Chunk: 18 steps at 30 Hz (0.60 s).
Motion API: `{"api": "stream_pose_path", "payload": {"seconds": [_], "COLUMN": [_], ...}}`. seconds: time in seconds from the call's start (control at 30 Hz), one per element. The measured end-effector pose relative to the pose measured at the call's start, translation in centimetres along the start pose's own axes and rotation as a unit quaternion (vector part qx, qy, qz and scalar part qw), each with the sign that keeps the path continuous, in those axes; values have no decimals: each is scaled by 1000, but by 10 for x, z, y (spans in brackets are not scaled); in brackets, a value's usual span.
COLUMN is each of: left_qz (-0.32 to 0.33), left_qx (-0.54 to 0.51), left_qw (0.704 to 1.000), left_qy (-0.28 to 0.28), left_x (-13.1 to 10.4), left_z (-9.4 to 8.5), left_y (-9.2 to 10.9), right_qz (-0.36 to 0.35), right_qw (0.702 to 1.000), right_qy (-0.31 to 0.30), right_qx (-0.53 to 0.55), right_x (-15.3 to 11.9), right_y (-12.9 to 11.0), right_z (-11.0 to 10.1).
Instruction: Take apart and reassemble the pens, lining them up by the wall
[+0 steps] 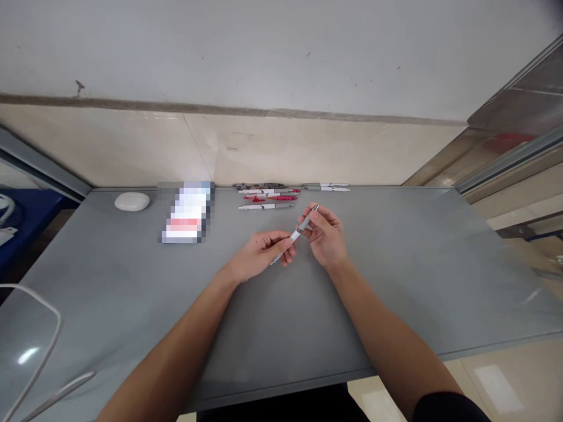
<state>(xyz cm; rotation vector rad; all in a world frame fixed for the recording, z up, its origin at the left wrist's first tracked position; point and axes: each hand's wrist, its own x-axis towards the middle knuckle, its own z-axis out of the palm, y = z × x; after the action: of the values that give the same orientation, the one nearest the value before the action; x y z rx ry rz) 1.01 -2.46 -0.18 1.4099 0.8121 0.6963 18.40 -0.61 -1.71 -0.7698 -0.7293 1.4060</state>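
Over the middle of the grey table, a white and grey pen (pixel 296 235) is held at a slant between my two hands. My left hand (pixel 261 252) pinches its white lower part between thumb and fingers. The fingers of my right hand (pixel 326 235) are closed round the grey upper part, near the silvery tip. Behind my hands lies a group of pens, some with red parts (pixel 285 198) and one white and grey (pixel 266 207). To their right, a pair of white and grey pens (pixel 326 189) lies close to the wall.
The grey table (pixel 176 305) meets a tiled wall (pixel 308 146) at the back. A blurred-out phone (pixel 187 214) and a white oval case (pixel 132 201) lie at the back left. White cable (pixel 55 340) curves across the front left.
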Motion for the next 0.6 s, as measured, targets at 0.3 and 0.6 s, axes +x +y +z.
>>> {"api": "stream_pose_path", "payload": {"seconds": [0.3, 0.6], "left_qz": [-21, -18], "left_qx": [-14, -9], "left_qw": [998, 999], "left_qy": [58, -31], "left_x": [3, -1], "left_z": [0, -2], "left_y": [-5, 1], "right_qz": [-22, -1], "right_qw": [999, 1000], "right_qy": [39, -18], "right_qx": [18, 11], "right_x": [3, -2], "right_y": [1, -2], "right_z": [2, 2]}}
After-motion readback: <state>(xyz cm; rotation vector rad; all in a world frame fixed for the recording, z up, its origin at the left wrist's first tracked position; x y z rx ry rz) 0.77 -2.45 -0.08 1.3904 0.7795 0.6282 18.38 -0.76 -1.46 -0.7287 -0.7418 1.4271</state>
